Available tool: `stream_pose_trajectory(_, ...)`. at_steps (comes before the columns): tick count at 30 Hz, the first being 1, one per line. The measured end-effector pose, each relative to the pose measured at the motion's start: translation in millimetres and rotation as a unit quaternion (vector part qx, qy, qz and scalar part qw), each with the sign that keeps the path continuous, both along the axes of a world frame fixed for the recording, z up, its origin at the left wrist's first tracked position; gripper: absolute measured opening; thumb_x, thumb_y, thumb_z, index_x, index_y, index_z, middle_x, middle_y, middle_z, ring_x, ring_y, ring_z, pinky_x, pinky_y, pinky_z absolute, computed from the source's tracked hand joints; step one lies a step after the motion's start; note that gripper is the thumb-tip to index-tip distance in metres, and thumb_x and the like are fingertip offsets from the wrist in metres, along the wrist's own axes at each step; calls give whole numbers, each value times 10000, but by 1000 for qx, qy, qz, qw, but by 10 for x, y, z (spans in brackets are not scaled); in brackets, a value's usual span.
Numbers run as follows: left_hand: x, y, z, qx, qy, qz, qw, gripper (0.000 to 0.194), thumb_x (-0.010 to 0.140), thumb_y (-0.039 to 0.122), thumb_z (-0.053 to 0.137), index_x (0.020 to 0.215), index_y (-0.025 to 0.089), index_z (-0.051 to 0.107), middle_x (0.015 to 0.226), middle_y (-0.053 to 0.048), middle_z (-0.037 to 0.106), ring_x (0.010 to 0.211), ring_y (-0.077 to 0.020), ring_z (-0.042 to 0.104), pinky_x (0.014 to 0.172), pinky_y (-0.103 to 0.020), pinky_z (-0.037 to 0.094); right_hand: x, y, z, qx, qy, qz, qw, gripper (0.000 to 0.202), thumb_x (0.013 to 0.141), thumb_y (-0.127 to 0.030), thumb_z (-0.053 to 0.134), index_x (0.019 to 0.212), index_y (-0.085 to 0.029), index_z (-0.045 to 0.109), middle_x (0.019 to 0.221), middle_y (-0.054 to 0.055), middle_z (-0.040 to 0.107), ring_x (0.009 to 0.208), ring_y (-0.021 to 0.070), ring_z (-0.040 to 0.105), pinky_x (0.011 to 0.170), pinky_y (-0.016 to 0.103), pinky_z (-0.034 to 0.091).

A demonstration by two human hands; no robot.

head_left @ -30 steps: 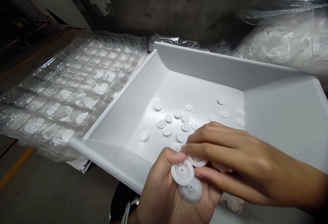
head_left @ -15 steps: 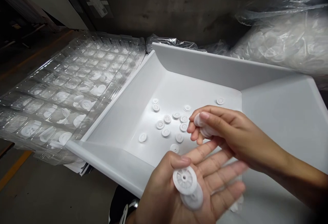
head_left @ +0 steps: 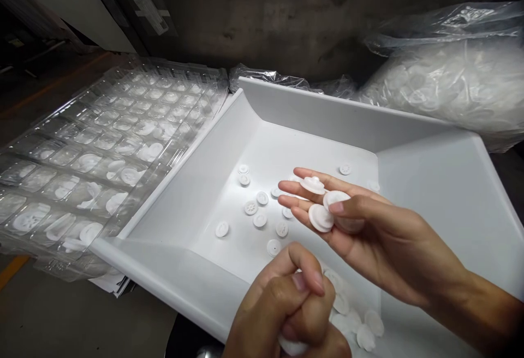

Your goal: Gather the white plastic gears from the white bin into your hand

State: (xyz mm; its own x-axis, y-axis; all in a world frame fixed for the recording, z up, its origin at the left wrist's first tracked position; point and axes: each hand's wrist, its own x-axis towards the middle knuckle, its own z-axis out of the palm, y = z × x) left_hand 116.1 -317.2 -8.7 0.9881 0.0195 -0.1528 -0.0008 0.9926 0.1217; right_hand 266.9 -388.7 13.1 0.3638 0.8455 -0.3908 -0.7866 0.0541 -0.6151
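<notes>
A: Logging hands first. We see the right hand palm-up over the white bin, fingers spread flat, thumb laid across. Three white plastic wheels rest on it: one out on the fingers, two under the thumb tip. So we call that grip loosely holding the wheels, not clamped round them.

B: Agreed. The left hand sits low in the view, just in front of the bin's near wall. We note its fingers curled into a fist, thumb pressed on top. A sliver of white shows beneath the fist; we cannot tell what it is, or how many pieces the fist encloses.

A: Bin contents: loose wheels scattered flat on the floor of the bin, below and left of the right hand, and apart from it. A second small heap lies at the near wall, just right of the left fist.

B: To the left of the bin we record a clear blister tray, touching the bin's left wall, with white wheels seated in some near pockets; the far pockets are too glary for us to read.

A: Behind the bin at right, a clear plastic bag stuffed with white parts rests on the dark surface.
</notes>
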Motion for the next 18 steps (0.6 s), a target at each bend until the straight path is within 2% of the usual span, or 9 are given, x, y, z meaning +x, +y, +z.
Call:
stream_pose_trajectory(5, 53, -5, 18, -36, 52, 38, 997, 32, 904, 240, 601, 878, 229, 616, 578, 108, 345, 381, -7, 171, 378, -114, 180, -40, -38, -43, 59, -11, 53, 997, 348, 928, -48, 443, 1184, -130, 664, 1283, 114, 656, 1222, 230, 583, 1021, 271, 498)
stream_pose_trajectory(8, 70, 9, 17, -60, 82, 49, 994, 39, 875, 227, 631, 850, 208, 607, 584, 108, 394, 391, -8, 186, 368, -104, 196, -30, -57, -78, 102, -33, 85, 991, 373, 934, -60, 426, 1225, -133, 648, 1311, 125, 635, 1241, 240, 567, 1048, 293, 473)
stream_pose_trajectory(15, 69, -3, 3, -53, 82, 49, 994, 42, 877, 236, 633, 862, 215, 600, 577, 107, 415, 389, -12, 186, 372, -113, 191, -52, -70, -93, 107, 8, 53, 993, 362, 926, -100, 442, 1231, -118, 637, 1285, 121, 653, 1266, 264, 540, 1039, 321, 483)
stream_pose_trajectory(18, 68, -5, 2, -52, 77, 53, 994, 35, 886, 229, 613, 858, 213, 601, 586, 102, 420, 399, -16, 196, 381, -126, 188, -68, -64, -85, 121, 29, 49, 991, 386, 942, -121, 437, 1307, -106, 560, 1310, 137, 633, 1270, 276, 532, 1051, 346, 473)
